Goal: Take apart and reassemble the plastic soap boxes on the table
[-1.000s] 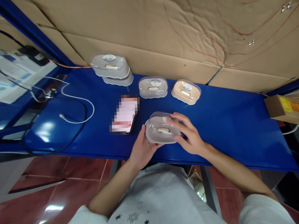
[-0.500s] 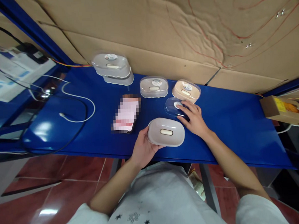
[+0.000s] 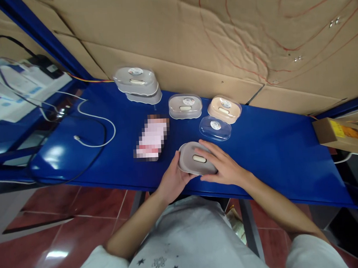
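Observation:
My left hand (image 3: pixel 172 177) supports a grey oval plastic box (image 3: pixel 187 161) from its left side and underneath, near the table's front edge. A cream oblong piece (image 3: pixel 199 158) sits in the middle of the box's grey surface. From the right, my right hand (image 3: pixel 224 163) grips the same box, its fingers lying over the right part and covering that end. Just beyond, a clear oval lid (image 3: pixel 215 128) with a round sticker rests on the table, touched by neither hand. Behind the lid stands a peach oval box (image 3: pixel 224 109) under a clear cover.
A covered grey box (image 3: pixel 185 107) stands at the back, with stacked grey boxes (image 3: pixel 138 82) farther left. A pixelated phone-like slab (image 3: pixel 152 138) lies left of my hands. Cables (image 3: pixel 113 129) cross the blue table's (image 3: pixel 280 153) left side. A cardboard carton (image 3: pixel 336 135) sits at the right.
My right hand has left the clear lid and come down to the grey box, where it now grips the right end. My left hand keeps its hold on the box.

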A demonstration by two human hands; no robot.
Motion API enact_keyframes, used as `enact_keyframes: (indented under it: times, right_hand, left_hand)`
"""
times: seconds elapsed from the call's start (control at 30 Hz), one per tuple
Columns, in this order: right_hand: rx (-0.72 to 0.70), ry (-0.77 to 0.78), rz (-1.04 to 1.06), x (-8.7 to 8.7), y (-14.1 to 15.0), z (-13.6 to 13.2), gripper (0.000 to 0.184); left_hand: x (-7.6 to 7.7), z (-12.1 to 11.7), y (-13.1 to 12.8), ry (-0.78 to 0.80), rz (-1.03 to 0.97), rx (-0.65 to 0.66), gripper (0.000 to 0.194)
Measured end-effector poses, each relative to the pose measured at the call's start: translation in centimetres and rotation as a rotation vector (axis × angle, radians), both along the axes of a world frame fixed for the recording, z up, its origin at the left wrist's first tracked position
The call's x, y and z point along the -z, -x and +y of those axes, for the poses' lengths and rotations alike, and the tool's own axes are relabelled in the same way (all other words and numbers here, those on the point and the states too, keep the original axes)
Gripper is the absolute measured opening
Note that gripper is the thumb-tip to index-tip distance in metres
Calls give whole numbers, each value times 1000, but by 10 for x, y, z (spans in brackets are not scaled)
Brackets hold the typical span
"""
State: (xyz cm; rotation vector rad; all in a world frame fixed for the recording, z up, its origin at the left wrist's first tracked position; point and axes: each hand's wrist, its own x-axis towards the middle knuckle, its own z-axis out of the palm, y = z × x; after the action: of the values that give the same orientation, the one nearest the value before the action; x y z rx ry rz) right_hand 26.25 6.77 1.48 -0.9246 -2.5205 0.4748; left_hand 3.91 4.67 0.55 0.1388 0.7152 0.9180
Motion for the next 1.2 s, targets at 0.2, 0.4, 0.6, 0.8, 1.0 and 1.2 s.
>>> enact_keyframes:
  times: [0.2, 0.4, 0.6, 0.8, 1.0, 1.2]
  right_hand:
    - [37, 50, 86, 5, 3, -2, 78]
    - [91, 204, 249, 0, -16, 9, 61]
    - [259, 131, 19, -8, -43, 26, 55]
    - [320, 10, -126, -3, -42, 28, 60]
    - [309, 11, -160, 2, -36, 26, 56]
    - [109, -78, -107, -1, -20, 9, 80]
  left_hand:
    - [1, 1, -3, -28, -4, -18, 55]
    - [1, 0, -5, -50, -1, -51, 53]
    - [0, -1, -2, -26, 17, -5, 44]
    - [3, -3, 1, -112, 81, 30, 47]
    - [2, -7, 3, -128, 139, 62, 47]
    - [-6, -6, 7, -103, 174, 104, 53]
